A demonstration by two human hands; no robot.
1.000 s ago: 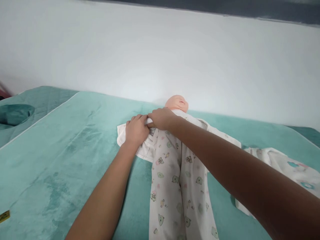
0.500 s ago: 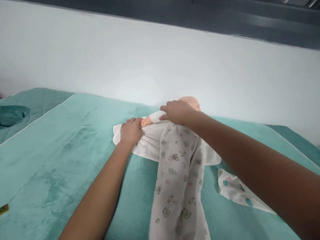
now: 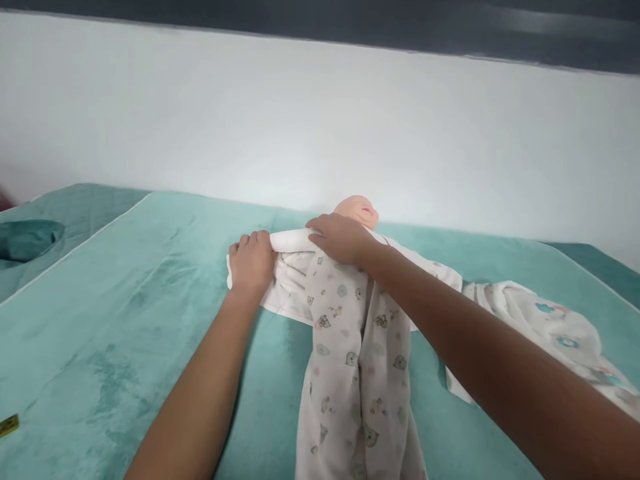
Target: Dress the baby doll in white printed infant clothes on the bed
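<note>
A baby doll (image 3: 356, 209) lies on its back in a white one-piece (image 3: 345, 347) printed with small bears; its legs stretch toward me. One white sleeve (image 3: 293, 241) reaches out to the left over a spread white cloth (image 3: 287, 300). My left hand (image 3: 253, 263) is closed around the outer end of that sleeve, hiding the doll's hand. My right hand (image 3: 343, 238) lies at the doll's shoulder, its fingers curled over the upper part of the same sleeve. Part of the doll's chest is covered by my right hand and forearm.
Teal bedding (image 3: 125, 347) spreads beneath everything, up to a white wall (image 3: 250, 120). A crumpled white printed garment (image 3: 555, 327) lies to the right, partly behind my forearm. A small yellow label (image 3: 9, 425) is at the left edge, and a dark teal fabric bundle (image 3: 30, 239) sits farther back.
My left hand has moved slightly up and left, and the doll's hand that showed beside it is now hidden. The doll's head has turned and shifted left. More of the right-hand garment shows.
</note>
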